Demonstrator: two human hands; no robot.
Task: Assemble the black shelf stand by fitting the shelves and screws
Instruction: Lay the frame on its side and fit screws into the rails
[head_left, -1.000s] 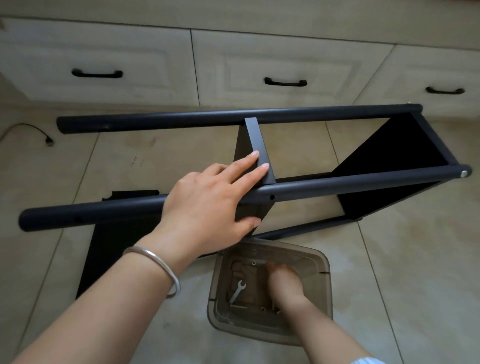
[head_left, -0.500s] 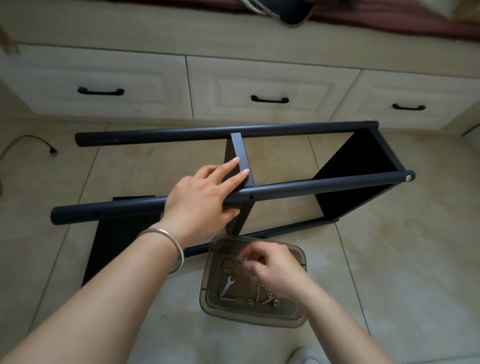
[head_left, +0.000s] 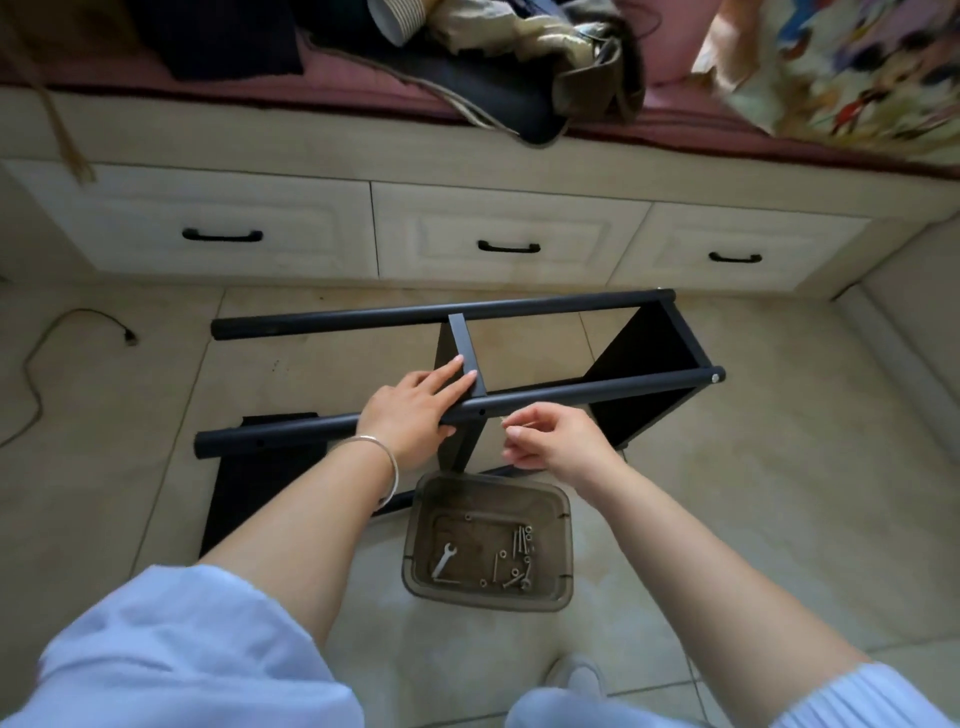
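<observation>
No legible brand, label or writing could be made out on any item. The clear plastic tub (head_left: 488, 540) sat on the floor tiles just in front of the black shelf stand (head_left: 467, 364), holding a small wrench (head_left: 444, 560) and loose screws (head_left: 519, 556). The stand lay on its side before the drawers (head_left: 504, 239). My left hand (head_left: 415, 415) rested on the near tube, fingers extended onto the middle shelf. My right hand (head_left: 550, 441) pinched a screw (head_left: 506, 422) near the tube's hole.
</observation>
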